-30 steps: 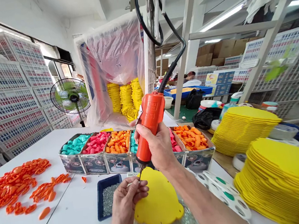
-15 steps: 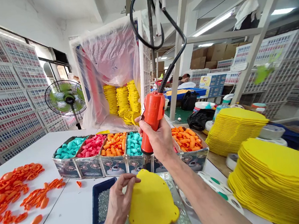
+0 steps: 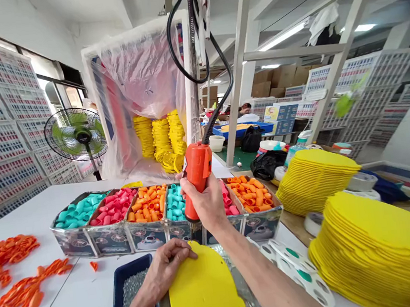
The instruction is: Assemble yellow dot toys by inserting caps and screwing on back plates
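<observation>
My right hand [image 3: 207,200] is wrapped round a red-orange electric screwdriver [image 3: 197,167], which points downward with its black cord rising from the top. The screwdriver's tip is just above the upper edge of a flat yellow panel [image 3: 203,293]. The panel has a rounded outline and small holes along its rim, and lies on a plastic-covered pad. My left hand [image 3: 170,265] is closed at the panel's upper left edge, thumb and fingertips pressed on it. Whether a screw sits between those fingertips is hidden. Beside my left wrist stands a dark blue tray [image 3: 113,294] of small metal screws.
Behind the panel runs a row of boxes [image 3: 114,239] with teal, pink and orange tube pieces. Orange parts [image 3: 37,283] lie on the left. On the right are stacked yellow panels [image 3: 374,252] and white tape rolls [image 3: 301,271]. A fan [image 3: 83,133] stands beyond the table.
The view has shifted slightly, and the panel sits lower in it. The screwdriver has come down closer to the panel's upper edge. My left hand keeps its place at the panel's edge.
</observation>
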Available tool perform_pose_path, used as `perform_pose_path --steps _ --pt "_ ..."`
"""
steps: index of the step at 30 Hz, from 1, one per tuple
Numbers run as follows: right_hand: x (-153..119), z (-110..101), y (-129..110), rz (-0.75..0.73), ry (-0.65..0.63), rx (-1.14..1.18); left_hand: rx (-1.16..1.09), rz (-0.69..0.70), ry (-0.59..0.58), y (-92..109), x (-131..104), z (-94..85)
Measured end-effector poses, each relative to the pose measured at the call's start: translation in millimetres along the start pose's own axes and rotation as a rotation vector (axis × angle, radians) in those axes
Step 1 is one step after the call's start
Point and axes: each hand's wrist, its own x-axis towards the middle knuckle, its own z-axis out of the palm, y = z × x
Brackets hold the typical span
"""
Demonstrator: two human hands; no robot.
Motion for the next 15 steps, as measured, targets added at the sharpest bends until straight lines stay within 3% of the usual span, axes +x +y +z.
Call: perform_pose_path --steps 15 --pt "-5 -3 15 0.016 -0.058 -0.06 -0.028 -0.027 0.039 -10 1 0.8"
